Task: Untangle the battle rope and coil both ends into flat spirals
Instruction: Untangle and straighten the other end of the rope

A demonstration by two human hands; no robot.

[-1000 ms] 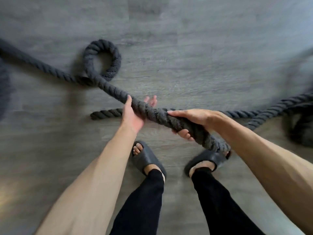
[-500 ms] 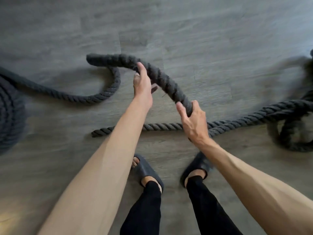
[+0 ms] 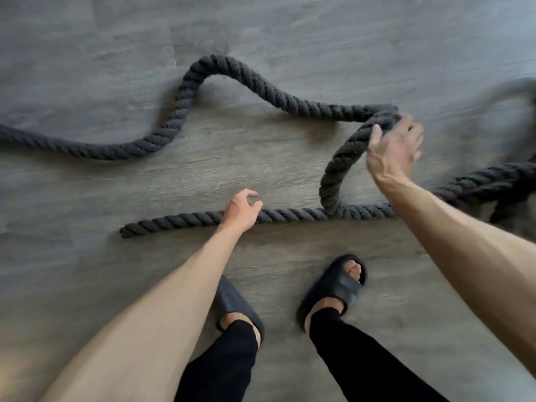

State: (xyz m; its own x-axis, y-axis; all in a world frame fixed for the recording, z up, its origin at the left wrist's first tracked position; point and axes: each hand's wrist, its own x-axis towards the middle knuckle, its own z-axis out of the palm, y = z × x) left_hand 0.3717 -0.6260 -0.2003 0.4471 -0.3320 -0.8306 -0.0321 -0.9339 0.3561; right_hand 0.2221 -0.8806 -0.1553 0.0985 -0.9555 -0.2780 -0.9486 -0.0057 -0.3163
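Note:
A thick dark grey twisted battle rope point(image 3: 261, 88) lies on the floor in a wavy line from the left edge over a hump to the right. By my right hand it bends into an arc point(image 3: 333, 169) that drops across a straight strand. That strand's free end point(image 3: 126, 232) lies at the lower left. My left hand point(image 3: 242, 210) hovers just above the straight strand with its fingers loosely curled and holds nothing. My right hand point(image 3: 394, 152) is blurred, with its fingers spread beside the top of the arc, the rope passing behind it. A tangled bunch of rope point(image 3: 493, 187) lies at the right edge.
The floor point(image 3: 87, 68) is grey wood-look planks. My feet in black slides point(image 3: 333, 288) stand just below the straight strand, with black trousers above them. The rope runs out of view at the left and right edges.
Both hands have let go of the raised rope stretch, which now lies on the floor in a wave. My right hand swung right and my left hand drew back toward me.

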